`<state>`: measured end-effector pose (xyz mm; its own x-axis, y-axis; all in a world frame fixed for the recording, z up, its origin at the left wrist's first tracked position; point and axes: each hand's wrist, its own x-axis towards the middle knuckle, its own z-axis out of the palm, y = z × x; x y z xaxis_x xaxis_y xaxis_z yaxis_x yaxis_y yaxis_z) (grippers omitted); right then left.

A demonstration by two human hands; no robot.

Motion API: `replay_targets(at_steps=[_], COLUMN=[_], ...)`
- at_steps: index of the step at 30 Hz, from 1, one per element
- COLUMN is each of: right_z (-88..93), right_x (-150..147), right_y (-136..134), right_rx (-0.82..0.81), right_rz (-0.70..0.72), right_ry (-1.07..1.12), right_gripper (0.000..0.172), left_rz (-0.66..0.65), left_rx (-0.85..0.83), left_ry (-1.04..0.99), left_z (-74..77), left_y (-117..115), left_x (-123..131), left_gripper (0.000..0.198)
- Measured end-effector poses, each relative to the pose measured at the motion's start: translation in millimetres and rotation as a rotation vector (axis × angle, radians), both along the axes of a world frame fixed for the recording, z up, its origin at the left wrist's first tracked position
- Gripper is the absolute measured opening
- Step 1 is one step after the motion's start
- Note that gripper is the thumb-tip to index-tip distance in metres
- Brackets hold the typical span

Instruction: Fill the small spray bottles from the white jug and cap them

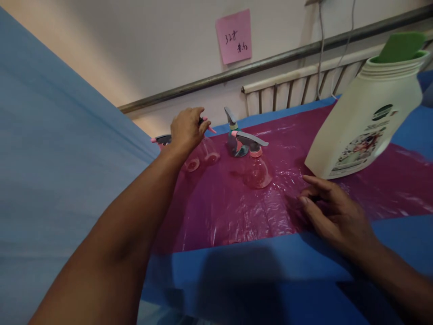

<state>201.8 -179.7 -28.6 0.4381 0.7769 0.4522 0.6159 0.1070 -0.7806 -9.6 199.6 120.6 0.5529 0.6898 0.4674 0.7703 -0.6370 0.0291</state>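
Observation:
My left hand [187,128] reaches to the back left, its fingers closed round the dark and pink trigger head of a clear spray bottle [210,155]. Beside that bottle stands another clear spray bottle [191,163], partly hidden by my wrist; its link to the trigger head at far left is covered. Right of them are a teal spray bottle [238,148] and, nearer me, a clear spray bottle [259,174] with a grey and pink trigger. Empty, my right hand [333,212] hovers by the base of a large cream jug [367,122], thumb and forefinger apart.
Shiny magenta plastic sheeting [223,216] covers part of the blue surface [243,266]. Blue cloth [67,158] hangs along the left. Behind are a wall with a pink note [234,37], a metal pipe [209,85] and a white rail [287,76]. A green piece [401,47] pokes from the jug's mouth.

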Motion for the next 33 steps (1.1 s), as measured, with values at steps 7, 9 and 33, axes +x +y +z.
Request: replay_targets(at_steps=[7,9,33], right_z=[4.1,4.0,-7.8], right_x=[-1,-1,-1], right_y=[0,0,11], right_rx=[-0.018,-0.017,0.036], right_rz=[-0.007,-0.004,0.062], right_ry=[0.006,-0.001,0.044], right_gripper=[0.045,0.045,0.042], left_rz=[0.028,0.015,-0.091], left_rx=[-0.068,-0.071,-0.46], left_ry=[-0.105,-0.113,-0.522], left_z=[-6.4,-7.4,-81.7], left_y=[-1,-2,-144], left_x=[-2,-4,-19], left_gripper=[0.052,0.052,0.045])
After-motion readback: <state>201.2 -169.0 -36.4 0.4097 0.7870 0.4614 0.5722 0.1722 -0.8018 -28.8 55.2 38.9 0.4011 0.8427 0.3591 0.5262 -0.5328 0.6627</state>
